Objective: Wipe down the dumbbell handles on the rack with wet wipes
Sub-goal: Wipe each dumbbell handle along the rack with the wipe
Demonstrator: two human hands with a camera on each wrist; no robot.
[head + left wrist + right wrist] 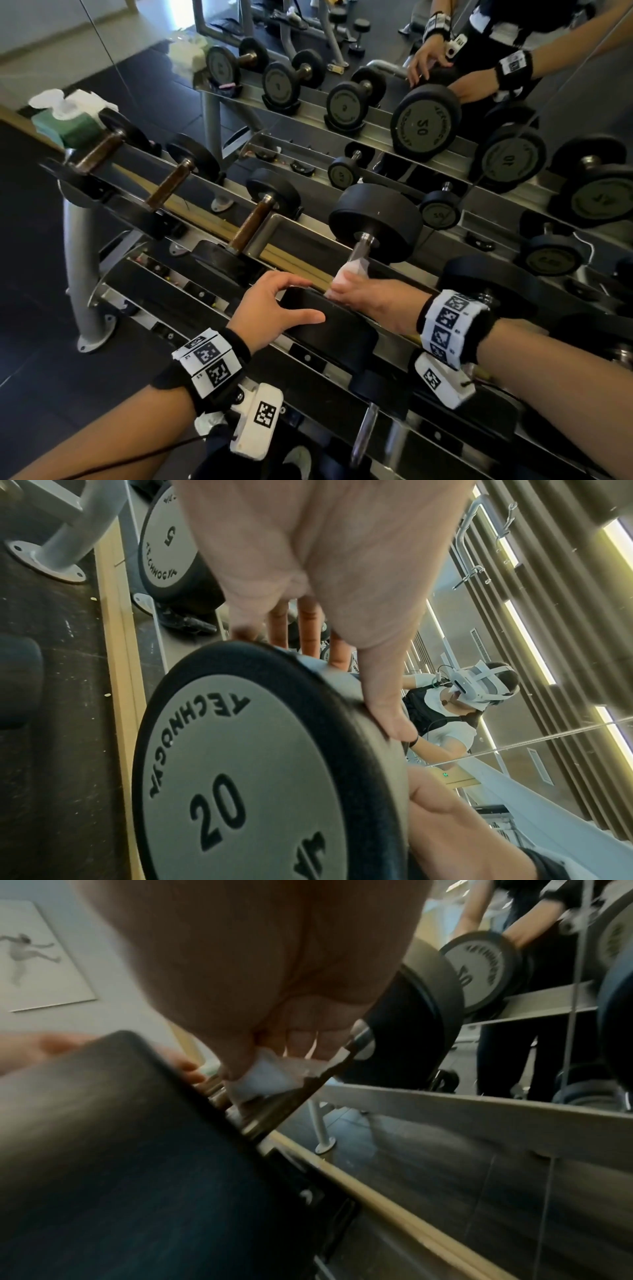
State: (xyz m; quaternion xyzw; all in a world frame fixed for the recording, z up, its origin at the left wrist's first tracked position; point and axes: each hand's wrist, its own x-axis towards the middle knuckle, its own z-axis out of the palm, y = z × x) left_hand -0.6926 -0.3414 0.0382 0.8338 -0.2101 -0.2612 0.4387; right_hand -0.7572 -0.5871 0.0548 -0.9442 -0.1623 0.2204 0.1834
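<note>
A large black dumbbell [375,222] marked 20 [240,764] lies on the top tier of the rack [144,212]. My right hand [356,291] grips its chrome handle [361,248] through a white wet wipe [349,270], close to the near head. The right wrist view shows the wipe [263,1074] bunched under my right hand [274,974] against the handle [308,1088]. My left hand [277,305] spans the near head [329,329]. Its thumb lies on the rim and its fingertips hook over the inner edge. In the left wrist view my left hand [325,574] lies over that head.
Smaller dumbbells with brown handles [171,185] line the rack to the left. A green pack of wipes [65,120] sits at the far left end. Another black dumbbell [489,291] is on the right. A mirror behind repeats the rack. A lower tier holds more dumbbells [364,435].
</note>
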